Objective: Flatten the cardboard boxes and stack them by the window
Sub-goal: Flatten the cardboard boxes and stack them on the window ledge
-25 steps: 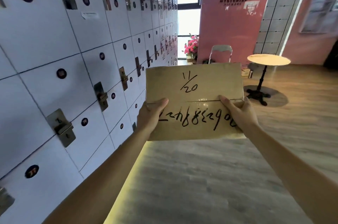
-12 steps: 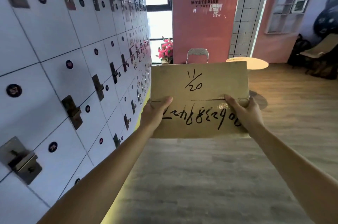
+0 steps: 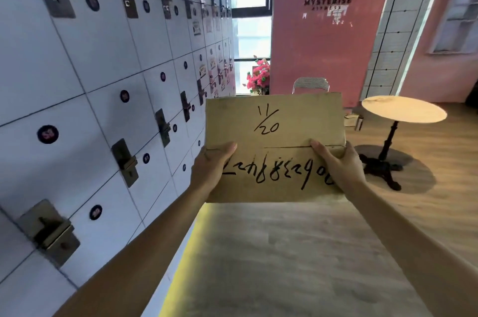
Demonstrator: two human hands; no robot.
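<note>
Flattened cardboard box — brown, held out at arm's length in mid-air over the floor, its broad face toward the holder. Black marker writing: "11/20" on the upper panel, a line of upside-down digits on the lower; a slit runs across between the two panels.

Left hand: grip closed on the box's left edge, thumb laid over the front face. Right hand: grip closed on the right edge, thumb likewise on the front.

Lockers — a white wall of them close on the left, with metal latches and round number tags. Window: straight ahead past the box, at the end of the locker wall, bright. Pink flowers at its foot. Metal chair, its back showing just above the box's top edge. Pink wall bearing "MYSTERISE FITNESS". Round desk on a black pedestal, to the right. Wooden floor.
</note>
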